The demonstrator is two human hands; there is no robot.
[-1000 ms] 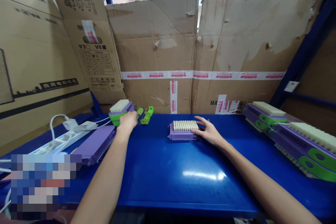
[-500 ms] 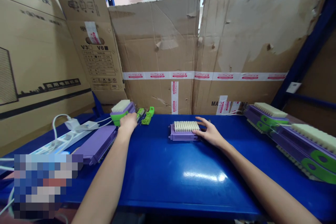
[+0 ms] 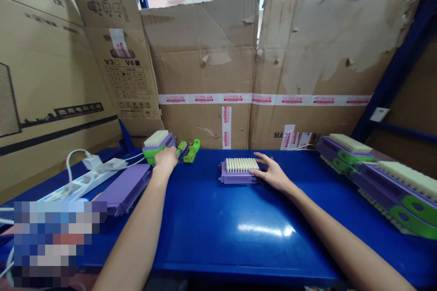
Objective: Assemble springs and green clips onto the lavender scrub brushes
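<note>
My right hand [image 3: 273,173] grips the right end of a purple block with cream bristles [image 3: 239,173]. Its thumb lies along the front and its fingers reach round the far side. The block rests on the blue shelf with its bristles up. Over to the left, my left hand [image 3: 165,160] is closed, beside a purple and green bristled block [image 3: 157,145]. What is in its fingers, if anything, is hidden behind the hand. Just right of it lie bright green plastic parts [image 3: 191,152] on a small dotted patch of shelf.
A flat purple casing [image 3: 124,188] and a white power strip [image 3: 82,182] with cables lie at left. Purple and green bristled units [image 3: 392,191] stand along the right side. Cardboard sheets [image 3: 205,72] wall off the back. The blue shelf [image 3: 211,232] shows a front edge.
Both hands and the blocks stay where they were. Only the view has shifted very slightly.
</note>
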